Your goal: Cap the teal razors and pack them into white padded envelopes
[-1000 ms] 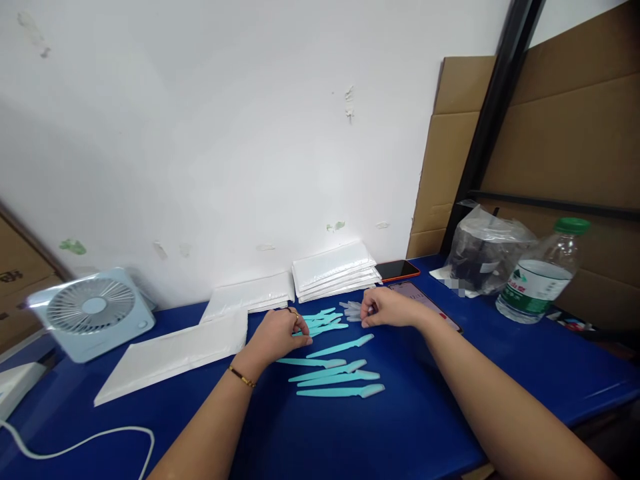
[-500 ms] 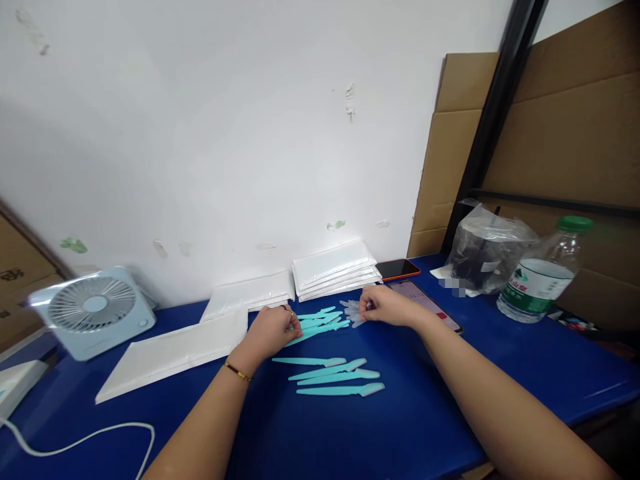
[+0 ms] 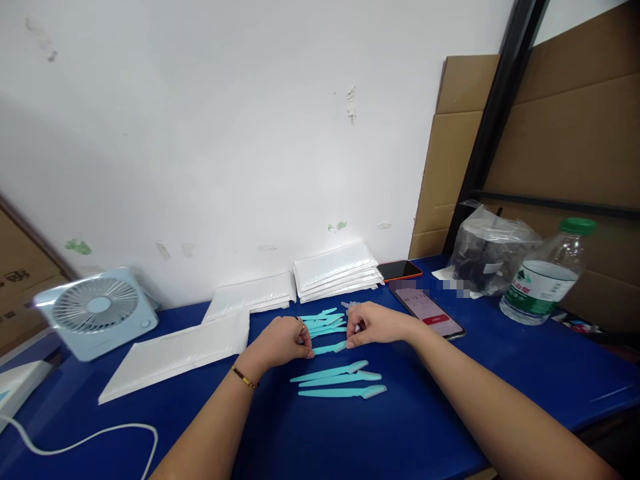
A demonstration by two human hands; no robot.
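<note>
Teal razor (image 3: pixel 331 348) lies mid-counter (image 3: pixel 420 413), long axis roughly along the back edge, left fingers (image 3: pixel 305 352) pinching its handle, right fingers (image 3: pixel 351 343) curled at its head, grip unclear.

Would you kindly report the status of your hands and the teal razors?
Left hand pinching a teal razor by the handle; right hand at its blade end. Three razors nearer, pile behind. Lit phone beside right wrist.

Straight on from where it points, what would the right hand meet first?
The right hand would probably meet the turquoise eyebrow razor at its fingertips first; whether they are touching is unclear.
</note>
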